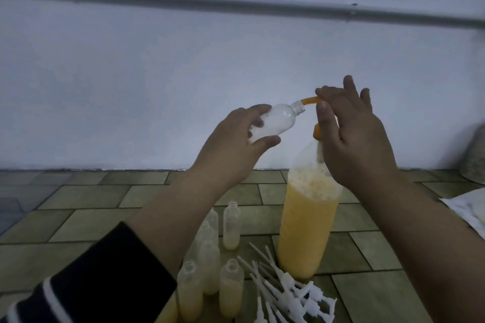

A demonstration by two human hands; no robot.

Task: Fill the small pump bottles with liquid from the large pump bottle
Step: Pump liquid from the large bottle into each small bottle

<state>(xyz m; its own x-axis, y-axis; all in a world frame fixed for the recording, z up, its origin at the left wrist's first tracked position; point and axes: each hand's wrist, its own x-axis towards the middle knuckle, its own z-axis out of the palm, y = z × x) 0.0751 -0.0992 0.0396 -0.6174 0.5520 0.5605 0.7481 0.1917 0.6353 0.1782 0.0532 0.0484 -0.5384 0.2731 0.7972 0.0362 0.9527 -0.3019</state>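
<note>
L hand (pixel 236 136) grips small bottle (pixel 273 120) tilted, mouth at orange spout (pixel 309 99); R hand (pixel 351 139) fingers straight, pressing pump.

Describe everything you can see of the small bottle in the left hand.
The small bottle is clear plastic with a threaded neck, uncapped and looking empty. The left hand grips its base, holding it tilted nearly sideways in the air. Its mouth meets the orange spout of the large bottle, whose pump the right hand presses.

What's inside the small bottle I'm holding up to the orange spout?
The small bottle in the left hand looks clear and empty toward its neck, at the orange spout. Fingers cover its base, so any liquid there can't be seen.
</note>
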